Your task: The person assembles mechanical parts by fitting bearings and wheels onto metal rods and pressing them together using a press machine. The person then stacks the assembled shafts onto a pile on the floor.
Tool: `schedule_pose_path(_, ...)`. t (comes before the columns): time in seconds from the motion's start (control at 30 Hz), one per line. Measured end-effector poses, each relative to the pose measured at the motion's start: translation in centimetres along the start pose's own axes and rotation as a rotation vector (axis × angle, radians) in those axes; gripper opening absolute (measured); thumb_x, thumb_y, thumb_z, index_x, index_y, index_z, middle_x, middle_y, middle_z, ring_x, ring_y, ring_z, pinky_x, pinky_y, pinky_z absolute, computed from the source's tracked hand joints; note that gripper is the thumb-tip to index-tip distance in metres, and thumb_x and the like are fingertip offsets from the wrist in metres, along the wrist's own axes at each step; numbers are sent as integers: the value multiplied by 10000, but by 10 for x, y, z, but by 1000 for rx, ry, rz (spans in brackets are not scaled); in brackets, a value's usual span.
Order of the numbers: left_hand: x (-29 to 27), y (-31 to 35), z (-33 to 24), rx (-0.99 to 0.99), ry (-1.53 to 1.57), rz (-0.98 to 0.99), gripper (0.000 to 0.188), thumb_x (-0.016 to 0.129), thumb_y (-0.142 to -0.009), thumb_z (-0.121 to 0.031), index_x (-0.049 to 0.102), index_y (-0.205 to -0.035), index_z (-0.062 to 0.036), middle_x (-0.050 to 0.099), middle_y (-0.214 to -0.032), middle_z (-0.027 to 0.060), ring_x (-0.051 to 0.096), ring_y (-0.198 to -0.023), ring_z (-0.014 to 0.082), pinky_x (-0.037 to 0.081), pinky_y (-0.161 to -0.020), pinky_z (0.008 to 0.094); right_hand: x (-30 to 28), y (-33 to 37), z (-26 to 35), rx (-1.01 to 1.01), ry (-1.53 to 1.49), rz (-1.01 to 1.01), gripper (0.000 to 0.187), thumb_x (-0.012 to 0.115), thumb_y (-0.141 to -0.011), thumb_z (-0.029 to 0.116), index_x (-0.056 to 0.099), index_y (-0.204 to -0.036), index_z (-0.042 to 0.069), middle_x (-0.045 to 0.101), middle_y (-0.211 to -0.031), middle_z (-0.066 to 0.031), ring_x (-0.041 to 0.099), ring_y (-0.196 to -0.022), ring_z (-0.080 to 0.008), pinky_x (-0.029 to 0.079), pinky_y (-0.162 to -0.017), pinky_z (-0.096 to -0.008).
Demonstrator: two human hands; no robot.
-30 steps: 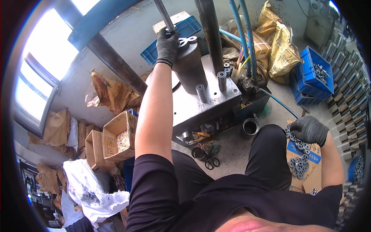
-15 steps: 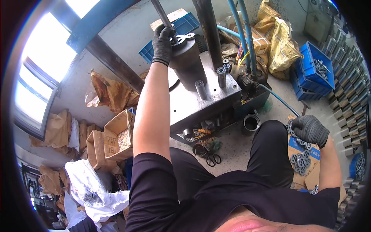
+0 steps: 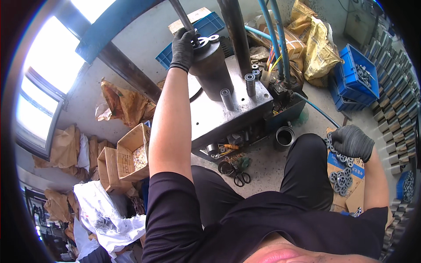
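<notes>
My left hand (image 3: 182,49), in a dark grey glove, is closed round the lower end of a slanting metal rod (image 3: 180,13). Beneath it stands a thick dark cylinder (image 3: 213,76), topped by a flat light metal part with round holes (image 3: 212,38). The fingertips are partly hidden. My right hand (image 3: 354,143), also gloved, is closed on the end of a light blue lever (image 3: 322,113). Just below that hand, several grey spoked metal discs (image 3: 341,180) lie on cardboard. Two stacks of metal rings, one nearer (image 3: 226,100) and one farther (image 3: 250,84), stand on the steel press table (image 3: 206,120).
Dark steel columns (image 3: 234,35) rise behind the cylinder. Blue crates (image 3: 357,76) of metal parts stand at the right, beside stacked metal pieces (image 3: 394,118). A round metal can (image 3: 285,136) and black scissors (image 3: 242,179) are on the floor. Cardboard boxes (image 3: 133,153) sit at the left.
The view has shifted slightly. Both hands keep their holds, the left at the rod and the right on the lever. Little else differs.
</notes>
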State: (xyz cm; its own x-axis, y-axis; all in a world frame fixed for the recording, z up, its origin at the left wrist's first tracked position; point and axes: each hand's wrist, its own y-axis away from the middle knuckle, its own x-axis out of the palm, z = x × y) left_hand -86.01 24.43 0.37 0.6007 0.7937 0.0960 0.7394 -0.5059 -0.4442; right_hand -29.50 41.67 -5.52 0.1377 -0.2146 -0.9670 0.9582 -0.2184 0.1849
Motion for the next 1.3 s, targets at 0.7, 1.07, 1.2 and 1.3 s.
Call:
schedule_pose_path(0.7,-1,-3,3,-40,-59,-20,208,559,-904,-86,694,-1040,-6,690,-847,87,657,-758,174,535,-734,302,-25,-3,4,72,-234,-24,288,644,-878,135,736,-1118,7,740,-1014,-219,713,-961,-377,557,-889,-441)
schedule_pose_path(1.07,1,1,0,-60,-6,-12,159,563,-897,-74,683,-986,-20,671,-818,74,647,-745,173,533,-726,301,-22,-8,-3,40,-392,-236,286,620,-892,48,721,-1152,-14,760,-991,-201,746,-924,-341,579,-850,-416)
schedule_pose_path(1.2,4,2,-1,-76,3,-35,152,563,-895,-65,682,-978,-23,669,-816,71,645,-743,173,533,-721,301,-17,-4,0,41,-354,-325,267,628,-885,46,717,-1129,-16,756,-999,-200,743,-939,-338,579,-850,-410)
schedule_pose_path(1.3,3,1,0,-73,-3,-28,160,560,-893,-62,684,-986,-24,670,-819,72,646,-743,174,534,-718,301,-14,-1,-2,-4,-164,-145,267,645,-877,60,720,-1129,10,749,-998,-189,738,-931,-340,575,-844,-420)
